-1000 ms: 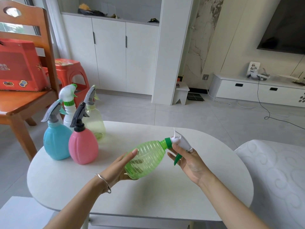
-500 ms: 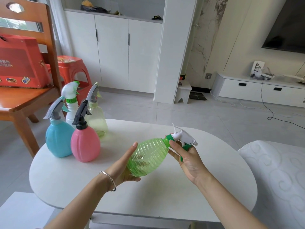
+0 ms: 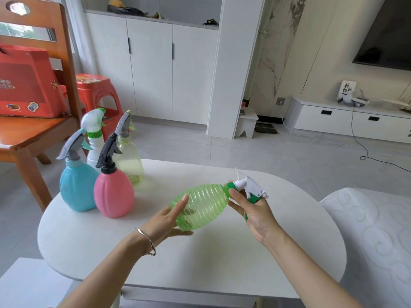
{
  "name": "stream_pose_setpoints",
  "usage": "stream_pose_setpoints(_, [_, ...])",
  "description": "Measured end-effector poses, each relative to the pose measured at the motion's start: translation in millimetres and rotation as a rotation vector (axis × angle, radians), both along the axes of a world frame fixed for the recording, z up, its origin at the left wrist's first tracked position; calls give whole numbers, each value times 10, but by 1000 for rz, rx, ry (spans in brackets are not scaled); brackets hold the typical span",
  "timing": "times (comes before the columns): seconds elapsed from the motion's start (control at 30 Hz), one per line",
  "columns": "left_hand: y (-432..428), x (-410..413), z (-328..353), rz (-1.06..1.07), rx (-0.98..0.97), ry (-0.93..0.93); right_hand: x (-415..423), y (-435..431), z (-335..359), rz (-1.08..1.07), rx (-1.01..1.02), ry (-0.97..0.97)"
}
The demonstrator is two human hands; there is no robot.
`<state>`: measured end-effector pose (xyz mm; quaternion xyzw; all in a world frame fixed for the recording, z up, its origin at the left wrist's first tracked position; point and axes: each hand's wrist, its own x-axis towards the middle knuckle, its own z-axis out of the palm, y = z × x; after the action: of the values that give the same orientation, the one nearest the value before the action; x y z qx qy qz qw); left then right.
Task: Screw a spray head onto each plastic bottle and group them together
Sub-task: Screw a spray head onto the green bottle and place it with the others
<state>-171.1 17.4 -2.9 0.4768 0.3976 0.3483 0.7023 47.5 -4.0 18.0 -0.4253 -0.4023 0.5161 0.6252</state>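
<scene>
Green bottle [image 3: 200, 207], on its side above the table [image 3: 222, 263], base gripped by left hand [image 3: 164, 221], right hand [image 3: 253, 214] curled round its spray head [image 3: 251, 190], turned further than a second ago, probably nearly tight; four finished bottles [image 3: 113, 194] grouped far left.

My left hand [image 3: 165, 221] cups the green bottle [image 3: 203, 206], forearm angled inward. My right hand [image 3: 255, 213] pinches the spray head [image 3: 252, 189], palm towards me.
</scene>
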Motion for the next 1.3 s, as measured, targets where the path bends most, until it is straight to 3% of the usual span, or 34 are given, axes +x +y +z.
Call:
stream_pose_setpoints(0.13, [-18,-17,-27,-13,149,-6,-18,5,-54,-49,-39,28])
stream_pose_setpoints(0.23, [-2,-16,45,-20,59,-94,-61,6,-102,-62,-91,76])
stream_pose_setpoints(0.4, [38,27,47,108,166,31,-105,28,-117,-59,-132,144])
stream_pose_setpoints(0.5, [45,-4,29,45,228,128,-85,43,-84,-51,-143,149])
stream_pose_setpoints(0.63, [57,-40,132,-123,12,96,-64,52,-49,-34,-125,128])
stream_pose_setpoints(0.77, [115,-96,122,-26,189,102,-44,61,-18,-60,-113,145])
stream_pose_setpoints(0.87, [82,-89,103,-67,275,151,-24,65,-6,-73,-107,130])
stream_pose_setpoints(0.97, [64,-83,100,-123,85,51,-37,48,-31,-36,-123,142])
stream_pose_setpoints(1.07, [59,-101,124,-236,-156,76,-66,35,-39,36,-68,100])
stream_pose_setpoints(1.13, [73,-89,60,-242,-193,54,-78,38,6,57,-29,72])
stream_pose_setpoints(1.23, [59,-6,44,-90,-34,11,-61,57,46,-33,-11,33])
stream_pose_setpoints(1.3, [61,-11,18,-29,126,80,-51,58,29,-79,-25,29])
